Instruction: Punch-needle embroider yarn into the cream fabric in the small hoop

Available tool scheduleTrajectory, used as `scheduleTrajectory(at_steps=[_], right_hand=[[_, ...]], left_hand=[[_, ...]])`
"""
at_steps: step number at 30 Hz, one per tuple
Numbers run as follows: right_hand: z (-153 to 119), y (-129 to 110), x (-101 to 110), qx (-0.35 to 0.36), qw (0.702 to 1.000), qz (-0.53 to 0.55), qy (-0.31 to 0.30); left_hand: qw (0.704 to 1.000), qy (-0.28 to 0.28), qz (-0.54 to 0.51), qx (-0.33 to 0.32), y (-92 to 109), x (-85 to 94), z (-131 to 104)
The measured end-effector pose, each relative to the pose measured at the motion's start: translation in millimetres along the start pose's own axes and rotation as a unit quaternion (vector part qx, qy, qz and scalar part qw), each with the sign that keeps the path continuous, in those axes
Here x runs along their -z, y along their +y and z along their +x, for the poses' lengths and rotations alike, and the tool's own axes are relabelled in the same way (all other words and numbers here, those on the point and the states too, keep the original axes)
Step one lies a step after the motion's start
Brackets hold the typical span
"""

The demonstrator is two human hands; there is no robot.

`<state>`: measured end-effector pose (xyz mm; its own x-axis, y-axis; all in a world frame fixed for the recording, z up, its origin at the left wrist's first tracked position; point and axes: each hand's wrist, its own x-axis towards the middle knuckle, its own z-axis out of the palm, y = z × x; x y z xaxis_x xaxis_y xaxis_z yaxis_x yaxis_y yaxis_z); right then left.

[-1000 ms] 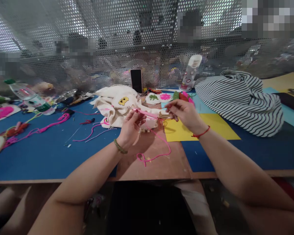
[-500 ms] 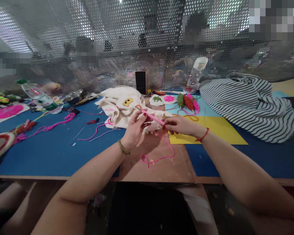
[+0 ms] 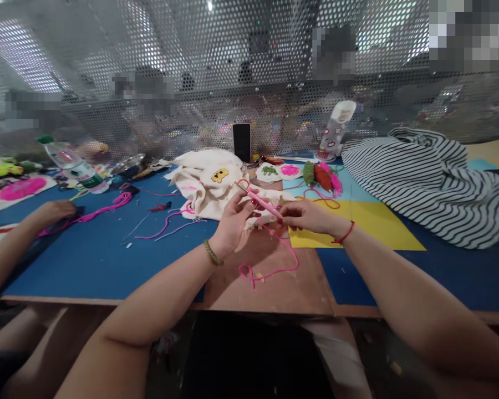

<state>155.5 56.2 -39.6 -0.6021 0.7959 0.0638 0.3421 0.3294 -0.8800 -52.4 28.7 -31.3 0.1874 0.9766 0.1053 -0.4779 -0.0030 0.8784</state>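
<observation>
A pink punch needle [image 3: 265, 204] with a metal tip slants between my two hands above the table. My left hand [image 3: 237, 219] is closed on its handle, below the tip. At the handle's rear end, the fingers of my right hand [image 3: 297, 215] pinch it. Pink yarn [image 3: 293, 255] trails from beneath my hands and loops on the bare brown board [image 3: 228, 288]. Just behind lies a crumpled cream cloth [image 3: 210, 197] bearing a yellow animal figure [image 3: 219, 175].
A co-worker's hand [image 3: 54, 210] rests by pink yarn at left. Behind stand a plastic bottle [image 3: 77, 169], a phone [image 3: 242, 141] and a patterned tumbler [image 3: 336, 130]. Coloured yarn bundles [image 3: 322, 177] and a striped cloth [image 3: 424, 183] lie at right.
A co-worker's arm has come in from the left. The punch needle's metal tip now shows more plainly above my left fingers. The view has shifted slightly; both my hands keep their hold.
</observation>
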Motion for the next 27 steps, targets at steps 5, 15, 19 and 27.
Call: scheduleTrajectory(at_steps=[5,15,19,27], right_hand=[[-1,-2,1,0.000,1.000,-0.012,-0.003],[-3,-9,-4,-0.003,1.000,0.021,0.016],[-2,-9,-3,0.030,0.995,0.010,0.097],[-14,3,51,0.006,0.871,-0.187,0.454]], left_hand=[[1.000,0.006,0.020,-0.018,-2,2.9,1],[0.995,0.026,0.087,-0.048,-2,5.4,5],[0.995,0.021,0.098,-0.026,-2,7.1,6],[0.996,-0.025,0.083,-0.019,0,9.1,5]])
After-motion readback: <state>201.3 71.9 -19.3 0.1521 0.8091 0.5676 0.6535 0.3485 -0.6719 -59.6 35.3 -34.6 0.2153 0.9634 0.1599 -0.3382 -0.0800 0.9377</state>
